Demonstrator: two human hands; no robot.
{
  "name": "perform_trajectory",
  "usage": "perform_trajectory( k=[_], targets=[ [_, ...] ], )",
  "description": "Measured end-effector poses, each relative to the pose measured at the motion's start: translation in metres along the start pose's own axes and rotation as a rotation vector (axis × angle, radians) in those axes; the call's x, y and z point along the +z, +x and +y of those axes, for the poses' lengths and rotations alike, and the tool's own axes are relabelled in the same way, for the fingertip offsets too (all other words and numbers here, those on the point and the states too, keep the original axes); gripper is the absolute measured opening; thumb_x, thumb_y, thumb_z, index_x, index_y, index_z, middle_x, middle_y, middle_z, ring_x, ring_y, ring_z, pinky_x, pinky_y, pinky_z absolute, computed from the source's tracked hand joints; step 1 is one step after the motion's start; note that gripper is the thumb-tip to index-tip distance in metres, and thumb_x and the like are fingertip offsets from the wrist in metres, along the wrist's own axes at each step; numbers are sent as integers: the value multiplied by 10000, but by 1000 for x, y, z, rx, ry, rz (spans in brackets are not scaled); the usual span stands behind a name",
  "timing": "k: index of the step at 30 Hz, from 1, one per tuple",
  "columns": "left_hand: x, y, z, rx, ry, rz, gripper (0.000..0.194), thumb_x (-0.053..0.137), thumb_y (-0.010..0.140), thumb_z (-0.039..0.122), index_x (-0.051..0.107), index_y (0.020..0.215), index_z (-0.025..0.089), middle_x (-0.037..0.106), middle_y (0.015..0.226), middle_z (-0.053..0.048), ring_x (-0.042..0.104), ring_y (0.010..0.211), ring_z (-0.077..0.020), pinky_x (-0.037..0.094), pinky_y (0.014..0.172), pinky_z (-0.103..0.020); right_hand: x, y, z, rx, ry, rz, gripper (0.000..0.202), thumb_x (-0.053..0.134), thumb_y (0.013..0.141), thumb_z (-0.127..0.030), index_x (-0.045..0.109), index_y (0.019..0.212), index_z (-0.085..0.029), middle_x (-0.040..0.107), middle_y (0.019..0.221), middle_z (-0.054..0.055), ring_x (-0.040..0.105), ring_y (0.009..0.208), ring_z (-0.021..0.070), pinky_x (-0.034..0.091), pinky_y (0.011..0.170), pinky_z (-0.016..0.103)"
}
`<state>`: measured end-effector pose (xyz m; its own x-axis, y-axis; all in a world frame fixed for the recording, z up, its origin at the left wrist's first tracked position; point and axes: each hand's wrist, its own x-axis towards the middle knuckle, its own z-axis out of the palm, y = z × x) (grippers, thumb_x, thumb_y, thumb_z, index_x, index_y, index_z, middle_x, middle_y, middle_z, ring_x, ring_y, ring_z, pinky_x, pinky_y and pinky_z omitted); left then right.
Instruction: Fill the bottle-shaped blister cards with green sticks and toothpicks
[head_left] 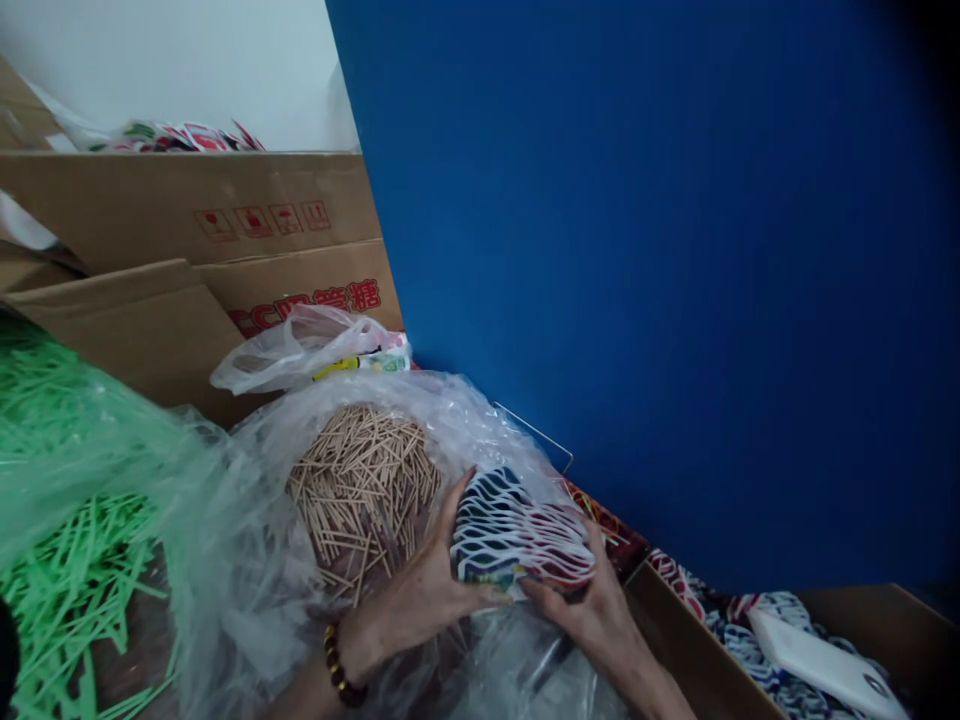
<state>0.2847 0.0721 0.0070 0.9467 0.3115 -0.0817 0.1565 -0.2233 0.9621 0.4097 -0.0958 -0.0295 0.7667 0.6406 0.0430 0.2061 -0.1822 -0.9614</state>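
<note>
A bundle wrapped in white foam netting (521, 530), with dark and red parts showing beneath the net, is held between both hands in the lower middle of the head view. My left hand (431, 580), with a beaded bracelet on its wrist, grips the bundle's left side, thumb along the lower edge. Around the right side close the fingers of my right hand (592, 600), its thumb near the bottom. Just left of the bundle, many thin brown sticks (364, 490) lie in a clear plastic bag (262, 540).
Bright green strips (75, 570) lie in plastic at the left. Cardboard boxes (300, 195) stand behind. A large blue panel (637, 250) rises at the right. At the lower right, an open box (705, 650) holds netted pieces and a white device (825, 665).
</note>
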Motion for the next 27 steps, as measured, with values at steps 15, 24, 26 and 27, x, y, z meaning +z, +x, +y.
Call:
perform_trajectory(
  k=[15,24,26,27],
  targets=[
    [3,-14,-17,28,191,20,1144,771,714,332,-77,1483,339,123,1588,-81,201,1423,-310,194,1169,-509,-14,3,0,21,-69,-225,818,788,644,-347,373,1338,-226,572,1292,118,548,1186,292,445,1006,439],
    [-6,-28,6,148,329,93,1174,782,691,384,-93,1473,388,149,1584,-53,243,1404,-352,262,1141,-521,-10,-1,5,-98,42,-163,817,780,656,-320,377,1360,-231,532,1337,132,560,1168,296,468,983,414],
    [-7,-25,-1,128,278,28,1230,821,642,378,-83,1477,374,197,1569,-75,280,1389,-354,265,1139,-522,-13,-1,11,-49,-50,-220,839,787,643,-337,382,1371,-232,558,1315,119,556,1176,307,456,997,434],
    [-7,-24,-6,120,247,13,1240,832,628,370,-70,1478,369,220,1561,-85,291,1385,-353,264,1138,-525,-13,0,14,-23,-91,-231,835,785,643,-348,388,1369,-234,573,1300,111,555,1179,310,455,1000,438]
  ],
)
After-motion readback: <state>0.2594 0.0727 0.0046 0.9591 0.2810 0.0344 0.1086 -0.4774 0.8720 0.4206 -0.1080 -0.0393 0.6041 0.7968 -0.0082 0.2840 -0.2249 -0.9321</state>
